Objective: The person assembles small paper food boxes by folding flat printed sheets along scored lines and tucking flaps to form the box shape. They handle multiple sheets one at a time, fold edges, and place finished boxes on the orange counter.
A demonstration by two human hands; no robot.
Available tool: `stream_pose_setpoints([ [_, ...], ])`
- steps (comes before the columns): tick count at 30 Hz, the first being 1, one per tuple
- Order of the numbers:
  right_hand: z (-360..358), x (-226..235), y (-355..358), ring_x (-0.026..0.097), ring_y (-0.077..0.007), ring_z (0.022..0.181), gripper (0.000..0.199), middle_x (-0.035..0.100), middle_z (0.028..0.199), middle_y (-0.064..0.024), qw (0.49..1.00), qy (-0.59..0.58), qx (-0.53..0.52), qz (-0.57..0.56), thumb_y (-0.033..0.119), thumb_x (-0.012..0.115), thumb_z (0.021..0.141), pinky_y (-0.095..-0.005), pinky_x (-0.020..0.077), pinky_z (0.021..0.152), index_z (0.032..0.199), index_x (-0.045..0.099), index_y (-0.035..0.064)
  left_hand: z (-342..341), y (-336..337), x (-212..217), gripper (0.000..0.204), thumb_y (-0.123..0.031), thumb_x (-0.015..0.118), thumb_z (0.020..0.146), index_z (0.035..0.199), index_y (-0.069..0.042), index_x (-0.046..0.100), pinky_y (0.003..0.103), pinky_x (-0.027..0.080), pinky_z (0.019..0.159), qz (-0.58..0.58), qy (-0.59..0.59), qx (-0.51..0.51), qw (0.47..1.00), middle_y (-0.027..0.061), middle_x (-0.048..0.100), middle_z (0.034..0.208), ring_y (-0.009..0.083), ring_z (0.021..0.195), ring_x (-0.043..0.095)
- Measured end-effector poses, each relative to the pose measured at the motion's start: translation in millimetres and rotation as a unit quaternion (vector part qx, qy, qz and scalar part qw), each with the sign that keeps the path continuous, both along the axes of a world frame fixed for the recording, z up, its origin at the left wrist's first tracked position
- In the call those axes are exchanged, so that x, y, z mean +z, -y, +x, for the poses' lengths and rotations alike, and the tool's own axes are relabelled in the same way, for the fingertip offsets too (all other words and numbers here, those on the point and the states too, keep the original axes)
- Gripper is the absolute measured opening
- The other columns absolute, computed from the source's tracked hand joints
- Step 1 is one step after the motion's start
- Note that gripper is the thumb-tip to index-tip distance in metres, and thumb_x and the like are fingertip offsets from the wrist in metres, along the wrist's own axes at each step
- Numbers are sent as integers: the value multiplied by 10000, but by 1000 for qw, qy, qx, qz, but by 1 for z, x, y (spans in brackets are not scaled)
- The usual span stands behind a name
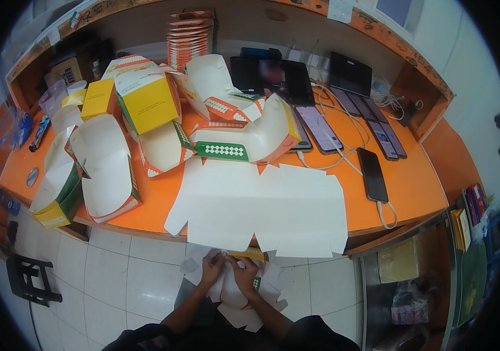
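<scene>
Below the table's front edge, my left hand [212, 267] and my right hand [243, 275] are close together over a partly folded food carton [235, 292]. It is white inside, with a yellow edge and a green checkered strip showing. Fingers of both hands are bent and pinch at its far edge; the exact fold between them is too small to make out. Several loose white flaps stick out around my hands. A flat white carton blank [261, 202] lies on the table just beyond, its near edge overhanging the front.
Folded open cartons [107, 167] crowd the left of the orange table [408, 181]. Behind stands a tall stack of nested cartons [188, 41]. Phones with charging cables, including a black phone [373, 174], lie at the right. A dark stool [32, 279] stands on the tiled floor.
</scene>
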State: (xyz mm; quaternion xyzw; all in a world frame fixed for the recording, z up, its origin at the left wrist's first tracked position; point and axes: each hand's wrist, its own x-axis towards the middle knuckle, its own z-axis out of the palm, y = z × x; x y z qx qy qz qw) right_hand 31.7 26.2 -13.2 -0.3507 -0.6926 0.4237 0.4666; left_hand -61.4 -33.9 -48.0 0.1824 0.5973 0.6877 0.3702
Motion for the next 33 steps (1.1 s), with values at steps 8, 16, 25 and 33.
stream_pose_setpoints([
  [8,3,-3,0,626,-120,677,136,680,770,-87,998,-23,12,-48,36,758,719,-234,482,634,821,685,-18,-4,1,3,137,-119,606,880,922,11,618,205,401,651,24,13,-26,999,-1,612,816,54,724,504],
  [16,5,-7,0,613,-105,672,133,670,762,-75,997,-18,19,-67,27,752,720,-230,473,622,811,671,-27,-8,2,3,244,-224,505,941,871,-16,612,223,370,709,58,88,-28,994,-23,548,807,63,766,454],
  [25,3,-6,4,615,-109,656,137,666,757,-74,999,-24,14,-46,35,753,723,-236,474,615,818,666,-13,-8,2,5,221,-206,526,920,814,-23,589,238,373,637,61,120,-11,991,-21,535,744,66,688,465],
  [33,10,-20,1,628,-119,647,140,667,713,-72,1000,29,-1,0,59,759,726,-248,476,608,801,660,-6,-6,-2,0,126,-145,583,874,847,-26,616,250,400,699,64,135,-26,988,6,588,785,86,734,515],
])
